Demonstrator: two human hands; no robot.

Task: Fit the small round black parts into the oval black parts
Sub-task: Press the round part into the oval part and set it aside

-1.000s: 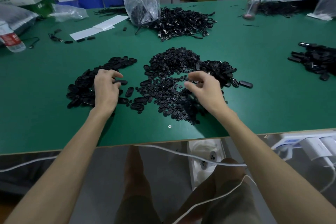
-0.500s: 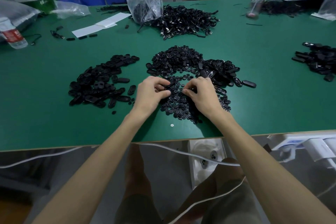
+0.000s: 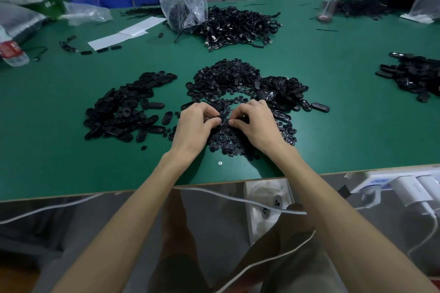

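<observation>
together, curled hands (image 3: 193,126) (image 3: 256,125) on black parts (image 3: 224,123)

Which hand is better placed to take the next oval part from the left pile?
The left hand: it is nearest the left pile of oval parts, while the right hand would have to cross over it and the round parts.
</observation>
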